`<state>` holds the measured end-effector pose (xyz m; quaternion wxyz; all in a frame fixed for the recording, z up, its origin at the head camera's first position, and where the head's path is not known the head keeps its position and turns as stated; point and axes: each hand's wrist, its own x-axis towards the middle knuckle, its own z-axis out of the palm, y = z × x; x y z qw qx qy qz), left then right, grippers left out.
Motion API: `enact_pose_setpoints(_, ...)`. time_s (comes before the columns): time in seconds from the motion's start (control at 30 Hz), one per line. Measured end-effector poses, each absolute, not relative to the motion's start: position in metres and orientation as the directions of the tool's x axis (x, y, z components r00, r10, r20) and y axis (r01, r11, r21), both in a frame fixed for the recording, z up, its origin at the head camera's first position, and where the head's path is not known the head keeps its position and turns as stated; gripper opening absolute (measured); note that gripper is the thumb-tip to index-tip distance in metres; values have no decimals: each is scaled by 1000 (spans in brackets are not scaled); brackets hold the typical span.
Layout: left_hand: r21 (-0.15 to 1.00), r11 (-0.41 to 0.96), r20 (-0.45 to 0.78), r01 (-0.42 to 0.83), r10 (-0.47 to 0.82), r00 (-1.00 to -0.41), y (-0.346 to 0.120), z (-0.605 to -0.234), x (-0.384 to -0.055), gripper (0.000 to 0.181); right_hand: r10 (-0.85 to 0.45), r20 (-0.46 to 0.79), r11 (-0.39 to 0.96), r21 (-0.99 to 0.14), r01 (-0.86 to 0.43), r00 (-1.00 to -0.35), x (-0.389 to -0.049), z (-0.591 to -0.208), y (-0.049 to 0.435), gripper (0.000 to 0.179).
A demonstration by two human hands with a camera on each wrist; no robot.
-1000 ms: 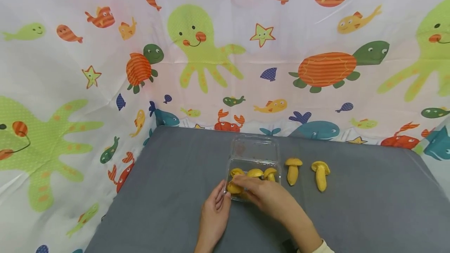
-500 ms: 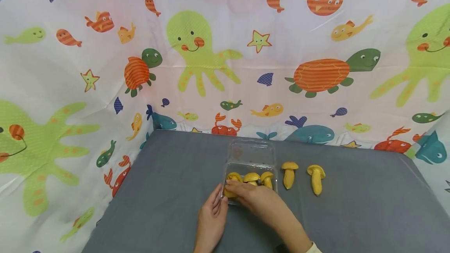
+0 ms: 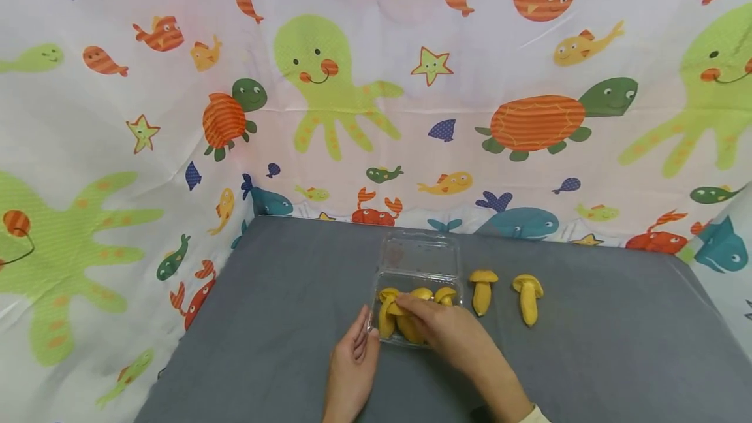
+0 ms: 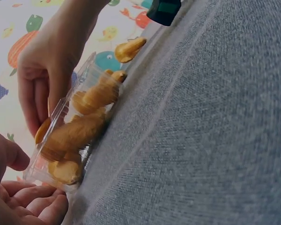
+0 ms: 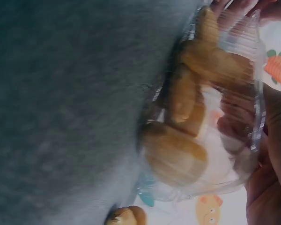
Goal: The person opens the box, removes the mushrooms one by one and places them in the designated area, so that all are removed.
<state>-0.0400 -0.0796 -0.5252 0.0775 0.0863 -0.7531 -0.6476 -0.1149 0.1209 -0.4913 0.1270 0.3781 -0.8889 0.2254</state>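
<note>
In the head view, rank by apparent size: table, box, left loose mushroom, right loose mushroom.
1. Table
2. Box
Unranked: left loose mushroom and right loose mushroom; they look alike, and the right lies slightly nearer.

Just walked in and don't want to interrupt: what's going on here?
A person's left hand holds the left edge of an open clear box, while their right hand grips a yellow mushroom inside it. Other mushrooms lie in the box, and two more mushrooms rest on the gray table to its right.
</note>
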Motion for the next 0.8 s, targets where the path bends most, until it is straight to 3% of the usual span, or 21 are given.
enact_pose_setpoints(0.33, 988, 126, -65, -90, -191, -980, -81, -522, -44, 54, -603, 458, 558, -343, -756, -653, -120, -500, 125, 39)
enact_pose_setpoints(0.8, 994, 95, -47, -58, -118, -992, -79, -526, -62, 57, -597, 377, 588, -396, -705, -709, -120, -499, 129, 39)
